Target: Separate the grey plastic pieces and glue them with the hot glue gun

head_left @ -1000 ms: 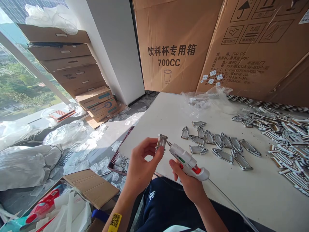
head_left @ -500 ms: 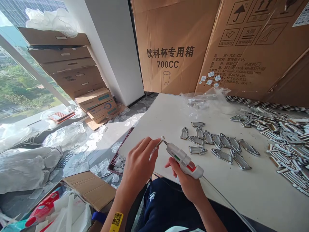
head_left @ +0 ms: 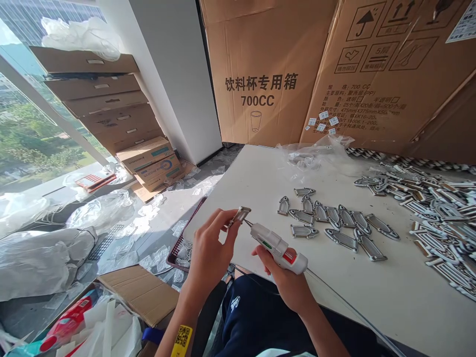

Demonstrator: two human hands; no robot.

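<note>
Pinched between the fingertips of my left hand (head_left: pixel 211 244) is a small grey-and-white frame piece (head_left: pixel 241 214), tilted so its flat face shows. My right hand (head_left: pixel 286 277) is wrapped round a white glue gun (head_left: pixel 274 242) with a green label and a red part. The gun's thin metal nozzle points up and left, close to the lower right edge of the piece; whether they touch is unclear. A clear stick trails from the gun's rear. Several similar frame pieces (head_left: pixel 333 216) lie on the white table (head_left: pixel 238 173) to the right of the hands.
A large pile of frame pieces (head_left: pixel 442 218) covers the table's right side. Clear plastic (head_left: pixel 316 153) lies at the back before big cardboard boxes (head_left: pixel 267 49). A dark red basket (head_left: pixel 178 248) stands beyond the left table edge, an open carton (head_left: pixel 137 287) at lower left.
My left hand has turned the frame piece from edge-on to showing its face. My right hand has moved the glue gun slightly left and down.
</note>
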